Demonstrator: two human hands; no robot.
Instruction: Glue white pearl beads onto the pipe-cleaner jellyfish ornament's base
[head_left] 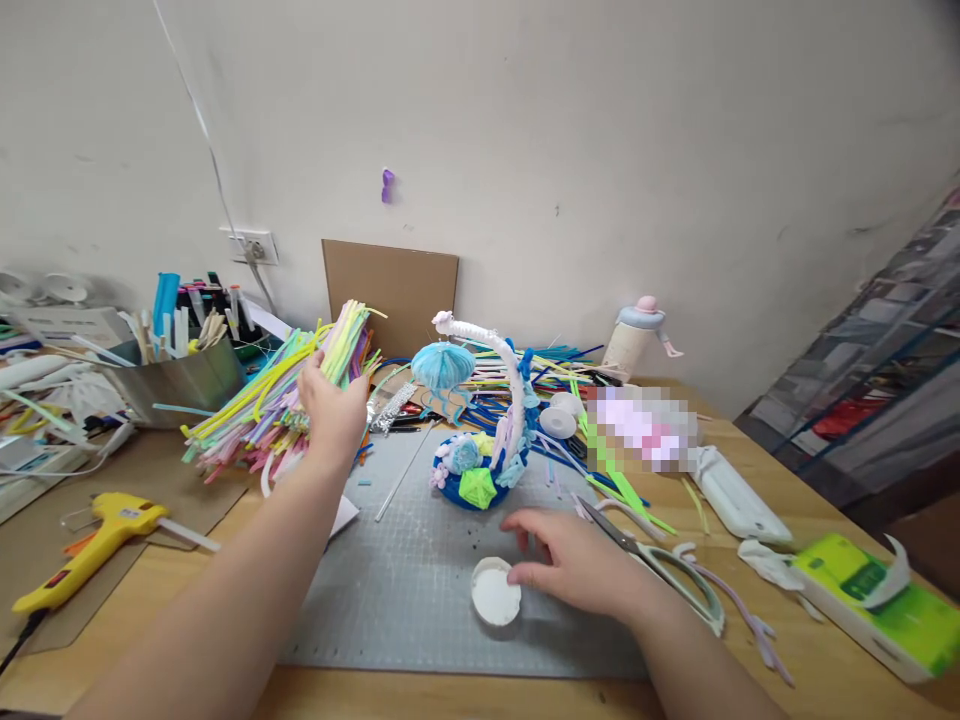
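Note:
My left hand (330,405) is wrapped round part of a thick bundle of many-coloured pipe cleaners (262,390) at the left of the mat. My right hand (562,560) hovers low over the mat with fingers apart and curved. Its thumb is close to the rim of a small round white dish (496,593); I cannot tell if they touch. Behind that hand stands a pipe-cleaner ornament (480,470) with a dark blue base and a white arch. A light-blue jellyfish shape (442,368) hangs from the arch's tip.
Scissors (660,565) lie right of my right hand, near a green tissue pack (877,600). A yellow glue gun (97,545) rests at left, below a metal tub (176,380) of sticks. Loose pipe cleaners (540,365) and a bottle (636,335) stand towards the wall.

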